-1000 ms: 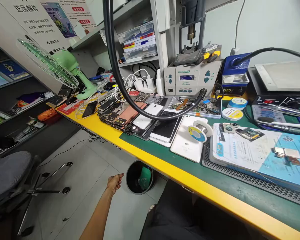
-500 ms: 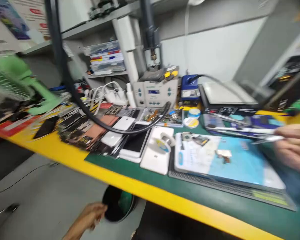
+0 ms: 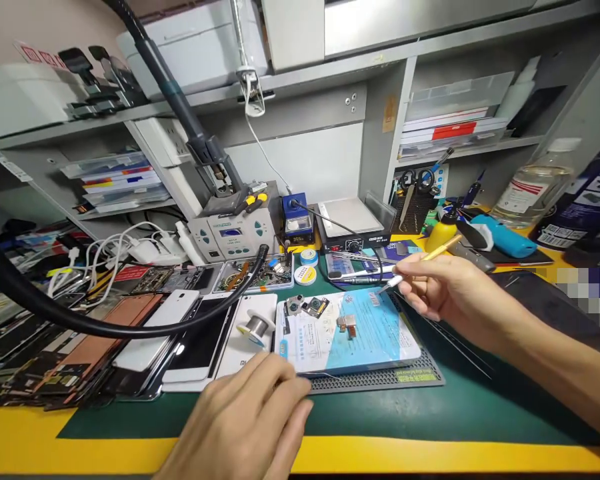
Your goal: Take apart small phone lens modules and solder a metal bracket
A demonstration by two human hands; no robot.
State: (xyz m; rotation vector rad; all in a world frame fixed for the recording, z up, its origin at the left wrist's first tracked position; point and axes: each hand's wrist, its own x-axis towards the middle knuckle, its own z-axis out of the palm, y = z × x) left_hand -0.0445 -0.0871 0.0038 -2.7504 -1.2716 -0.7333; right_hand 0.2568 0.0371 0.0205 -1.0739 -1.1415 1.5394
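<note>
My left hand [image 3: 247,410] is over the front of the green mat, back up, with its fingers bent and pressed together. What they hold, if anything, is hidden; a thin wire-like strand shows beside the fingertips. Just behind it, a solder wire spool [image 3: 256,325] rests on a white phone [image 3: 241,350]. My right hand [image 3: 443,287] pinches a slim pen-like tool [image 3: 394,282] with a gold rear end and a fine point, over the blue-and-white pad [image 3: 313,357]. On that pad sit a small copper-coloured flex part [image 3: 349,325] and camera modules [image 3: 316,307].
A thick black hose [image 3: 190,328] arcs across the left side above phones and a stack of phone parts [image 3: 80,353]. A soldering station [image 3: 235,233], a blue box [image 3: 296,217] and a hot plate [image 3: 353,217] line the back. A liquid bottle [image 3: 535,183] stands at right.
My view has swung right and down onto the bench. My left hand has risen from beside the floor bin to the mat's front. My right hand still grips the slim tool.
</note>
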